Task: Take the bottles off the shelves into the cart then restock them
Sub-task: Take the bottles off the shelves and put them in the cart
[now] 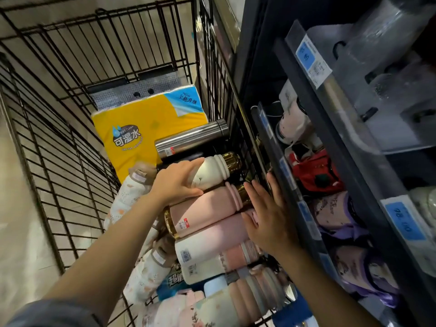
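- We look down into a black wire cart (59, 138) beside dark shelves (354, 161).
- Our left hand (175, 182) curls around a cream bottle (212, 172) with a gold cap, lying near the cart's right wall.
- Our right hand (269, 213), fingers straight and apart, rests on the pink bottles (207, 208) stacked just below it.
- A steel flask (191, 139) lies beyond, partly on a yellow tissue pack (141, 128) at the cart's far end.
- Pouches (316, 173) fill the lower shelf.

left hand (175, 182) curled gripping, right hand (269, 213) flat, fingers straight
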The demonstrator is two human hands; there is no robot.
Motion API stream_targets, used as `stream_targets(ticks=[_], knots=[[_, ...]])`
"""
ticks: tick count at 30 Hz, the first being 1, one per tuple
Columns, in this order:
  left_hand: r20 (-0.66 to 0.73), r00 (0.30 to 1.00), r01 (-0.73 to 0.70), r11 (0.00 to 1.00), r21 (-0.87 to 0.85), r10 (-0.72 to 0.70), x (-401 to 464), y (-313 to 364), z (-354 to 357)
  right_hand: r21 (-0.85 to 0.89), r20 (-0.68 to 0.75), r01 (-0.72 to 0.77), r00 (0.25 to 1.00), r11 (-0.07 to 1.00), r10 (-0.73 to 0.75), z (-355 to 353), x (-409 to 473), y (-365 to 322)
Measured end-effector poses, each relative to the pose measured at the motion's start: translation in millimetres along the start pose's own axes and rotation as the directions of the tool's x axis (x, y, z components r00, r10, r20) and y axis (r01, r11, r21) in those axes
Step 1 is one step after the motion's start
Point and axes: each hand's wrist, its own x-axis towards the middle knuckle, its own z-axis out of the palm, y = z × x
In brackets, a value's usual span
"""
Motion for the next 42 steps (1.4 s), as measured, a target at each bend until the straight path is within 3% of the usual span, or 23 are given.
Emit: stream_targets(ticks=[4, 8, 12, 16, 21, 23, 25, 31, 36, 42], knots=[[-0.174, 0.984, -0.019, 0.994, 0.104, 0.037, -19, -2, 4, 0.016, -0.01, 0.006, 1.0, 1.0, -0.006, 1, 1, 0], [-0.31, 0.951, 0.019, 0.998, 0.059, 0.0, -50, -3, -4, 0.015, -0.023, 0.007, 1.0, 1.0, -0.006, 3, 2, -1], [-0.397, 0.903, 0.158, 0.986, -0.054, -0.167, -95, -1, -7, -0.081, -0.036, 0.022, 0.999, 0.996, -0.025, 6, 2, 1], [-0.44, 0.813, 0.303, 0.922, -0.239, -0.381, -146, 5, -4, -0.154, -0.087, 0.158, 0.981, 0.975, -0.172, 8, 2, -10], [-0.451, 0.722, 0.374, 0.845, -0.383, -0.524, -190, 23, 0, -0.023, 0.174, 0.357, 0.921, 0.934, -0.348, 36, 34, -58], [-0.453, 0.703, 0.375, 0.827, -0.419, -0.548, -200, 26, 4, -0.073, 0.392, 0.427, 0.844, 0.901, -0.368, 42, 52, -68], [-0.444, 0.676, 0.388, 0.796, -0.464, -0.588, -207, 27, 6, -0.057, 0.615, 0.407, 0.733, 0.912, -0.289, 50, 66, -63], [-0.388, 0.631, 0.424, 0.718, -0.552, -0.671, -217, 29, 18, -0.033, 0.754, 0.428, 0.604, 0.903, -0.259, 44, 92, -64], [-0.374, 0.606, 0.403, 0.676, -0.616, -0.702, -221, 34, 21, -0.051, 0.77, 0.624, 0.522, 0.78, -0.367, 30, 113, -81], [-0.312, 0.557, 0.416, 0.584, -0.697, -0.77, -223, 36, 24, -0.216, 0.806, 0.907, 0.375, 0.362, -0.458, 18, 147, -98]])
